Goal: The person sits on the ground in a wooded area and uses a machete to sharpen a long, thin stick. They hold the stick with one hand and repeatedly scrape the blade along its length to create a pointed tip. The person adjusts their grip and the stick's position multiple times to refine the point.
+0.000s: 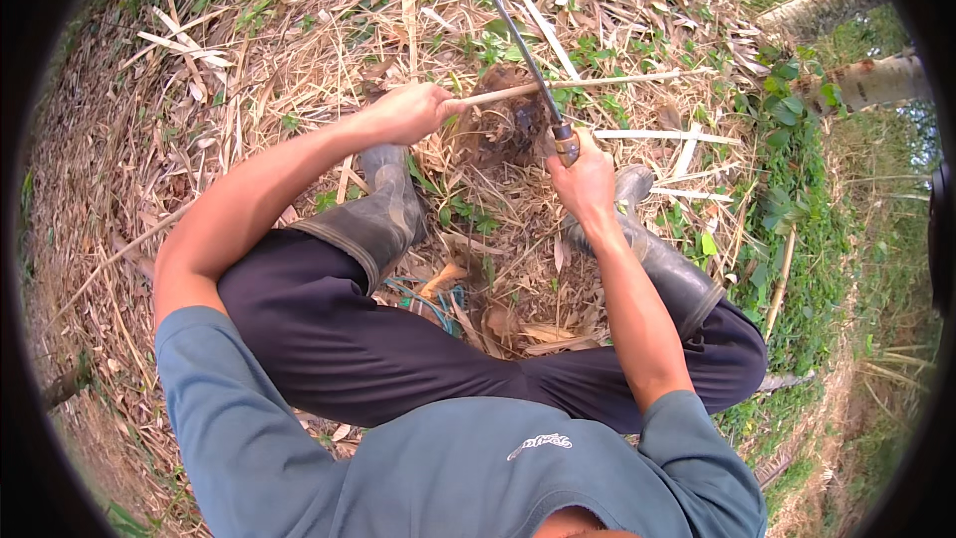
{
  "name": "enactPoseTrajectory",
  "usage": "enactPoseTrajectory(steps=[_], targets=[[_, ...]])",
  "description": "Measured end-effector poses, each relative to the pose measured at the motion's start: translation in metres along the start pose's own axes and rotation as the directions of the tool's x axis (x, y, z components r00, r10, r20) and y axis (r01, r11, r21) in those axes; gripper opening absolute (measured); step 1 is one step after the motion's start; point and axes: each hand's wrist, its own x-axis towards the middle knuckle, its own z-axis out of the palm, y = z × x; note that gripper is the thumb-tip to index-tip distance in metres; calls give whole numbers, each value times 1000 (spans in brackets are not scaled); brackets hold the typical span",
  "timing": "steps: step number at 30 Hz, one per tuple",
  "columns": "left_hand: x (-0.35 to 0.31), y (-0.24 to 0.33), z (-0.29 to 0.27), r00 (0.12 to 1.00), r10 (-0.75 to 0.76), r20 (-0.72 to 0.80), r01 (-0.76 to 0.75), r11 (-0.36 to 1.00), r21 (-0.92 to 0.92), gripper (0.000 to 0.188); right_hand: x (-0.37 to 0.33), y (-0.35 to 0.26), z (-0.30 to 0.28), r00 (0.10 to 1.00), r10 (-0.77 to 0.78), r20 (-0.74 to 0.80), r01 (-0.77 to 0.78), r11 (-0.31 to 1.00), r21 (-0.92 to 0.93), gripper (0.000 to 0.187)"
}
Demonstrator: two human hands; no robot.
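My left hand is closed around one end of a thin, pale stick, which stretches to the right across the ground in front of me. In my right hand is the handle of a machete, its long dark blade slanting up and to the left. The blade crosses the stick a little to the right of my left hand and appears to touch it. Below that crossing is a brown, rough stump or clod on the ground between my boots.
Split pale strips lie right of my right hand, with more at the far left. Between my legs is blue-green cord. Dry leaves cover the ground. Thick pale stalks and green vines stand at the right. My dark boots flank the work.
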Motion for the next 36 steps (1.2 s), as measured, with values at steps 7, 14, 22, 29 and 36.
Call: enactPoseTrajectory(steps=[7,14,22,29,36], targets=[[-31,54,-10,961,107,-255,27,881,471,46,-6,-37,-34,964,206,171,-241,946,219,19],[-24,46,1,913,292,-285,-16,723,691,40,-17,-17,-28,964,224,145,-260,909,326,17],[-18,21,1,919,260,-298,24,715,698,35,-24,-31,-33,992,124,31,-128,973,190,24],[-16,24,9,933,242,-266,2,737,676,36,-17,-36,-34,994,105,12,-106,985,133,26],[-8,12,18,914,287,-288,-19,736,676,36,-17,-22,-19,989,147,18,-147,988,53,26]])
